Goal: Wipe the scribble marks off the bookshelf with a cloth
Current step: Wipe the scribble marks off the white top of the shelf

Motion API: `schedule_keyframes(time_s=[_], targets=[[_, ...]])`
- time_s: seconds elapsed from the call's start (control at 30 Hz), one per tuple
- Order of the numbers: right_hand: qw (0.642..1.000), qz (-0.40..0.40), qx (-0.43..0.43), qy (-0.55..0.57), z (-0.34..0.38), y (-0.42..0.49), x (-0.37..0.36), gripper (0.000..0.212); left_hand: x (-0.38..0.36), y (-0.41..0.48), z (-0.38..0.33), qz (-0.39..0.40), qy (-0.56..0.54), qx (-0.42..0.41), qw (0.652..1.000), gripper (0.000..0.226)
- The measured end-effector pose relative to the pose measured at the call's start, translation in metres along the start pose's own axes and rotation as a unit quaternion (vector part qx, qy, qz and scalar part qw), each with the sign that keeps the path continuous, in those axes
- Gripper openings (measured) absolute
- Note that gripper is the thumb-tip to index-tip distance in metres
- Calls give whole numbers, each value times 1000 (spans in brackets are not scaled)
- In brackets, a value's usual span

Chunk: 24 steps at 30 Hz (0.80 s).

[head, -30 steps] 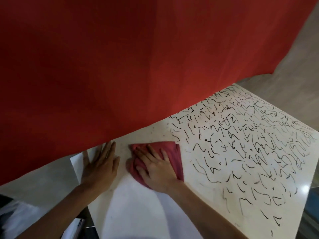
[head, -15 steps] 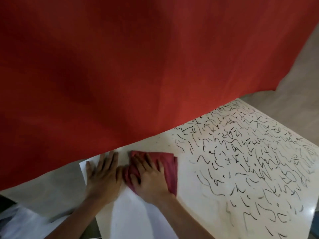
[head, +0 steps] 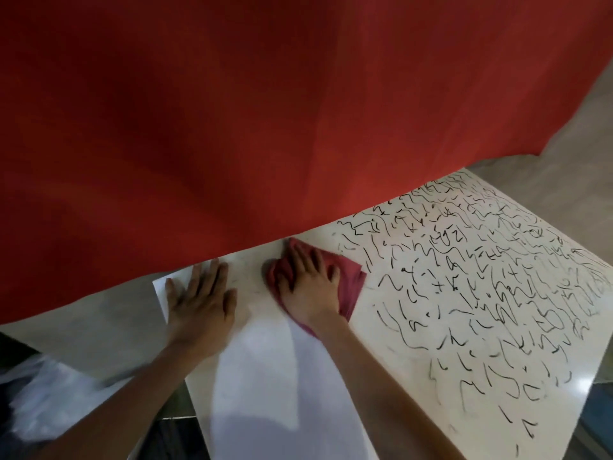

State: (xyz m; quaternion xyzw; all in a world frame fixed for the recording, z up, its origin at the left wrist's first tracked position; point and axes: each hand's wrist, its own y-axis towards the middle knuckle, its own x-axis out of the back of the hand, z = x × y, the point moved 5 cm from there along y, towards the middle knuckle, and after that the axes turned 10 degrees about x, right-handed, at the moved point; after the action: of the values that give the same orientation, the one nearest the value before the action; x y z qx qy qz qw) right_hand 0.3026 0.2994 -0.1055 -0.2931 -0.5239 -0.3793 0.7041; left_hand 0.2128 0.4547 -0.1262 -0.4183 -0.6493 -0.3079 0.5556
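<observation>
- Right hand (head: 308, 288) lies flat on the dark red cloth (head: 352, 284), fingers spread and straight, palm pressing down. It is not curled round the cloth.
- The cloth is bunched under that hand on the white bookshelf panel (head: 265, 376), close to the panel's far edge. Folds stick out to the right of the fingers and below the wrist.
- Left hand (head: 199, 302) is flat on the panel near its left corner, fingers straight and slightly apart, holding nothing. It is just beside the cloth without touching it.
- Black scribble marks (head: 481, 277) cover the panel from just right of the cloth to its right edge, densest toward the far side.
- The panel under and between the two forearms shows plain white, with a shadow across it.
- A large red fabric (head: 265, 127) hangs over the upper view and hides the panel's far edge behind the hands.
- Grey floor (head: 580, 144) shows at the upper right.
- A blurred pale object (head: 43, 396) sits at lower left; I cannot tell what it is.
</observation>
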Motion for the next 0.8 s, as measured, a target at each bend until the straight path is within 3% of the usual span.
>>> schedule_keyframes(time_s=[0.07, 0.17, 0.33, 0.43, 0.6, 0.7, 0.8], targets=[[998, -17, 61, 3, 28, -29, -8, 75, 1, 0, 0, -9, -4, -6, 1000, 90], [997, -31, 65, -12, 22, -28, -7, 78, 0, -1, 0, -14, -5, -9, 1000, 89], [994, -25, -109, -15, -66, 38, 19, 64, 0, -3, 3, -24, -15, -3, 1000, 83], [987, -17, -157, 1, -80, 48, 24, 65, -1, -3, 2, -16, -3, 1, 1000, 83], [994, -18, -110, 12, -38, -5, 10, 67, -1, -1, 3, -19, 4, 1, 1000, 90], [997, -29, -61, -26, -10, -49, 0, 87, -4, -2, 2, -24, -8, -10, 1000, 83], [997, -25, -67, -16, -19, -29, 4, 87, -1, -1, 1, -16, 1, -8, 1000, 85]])
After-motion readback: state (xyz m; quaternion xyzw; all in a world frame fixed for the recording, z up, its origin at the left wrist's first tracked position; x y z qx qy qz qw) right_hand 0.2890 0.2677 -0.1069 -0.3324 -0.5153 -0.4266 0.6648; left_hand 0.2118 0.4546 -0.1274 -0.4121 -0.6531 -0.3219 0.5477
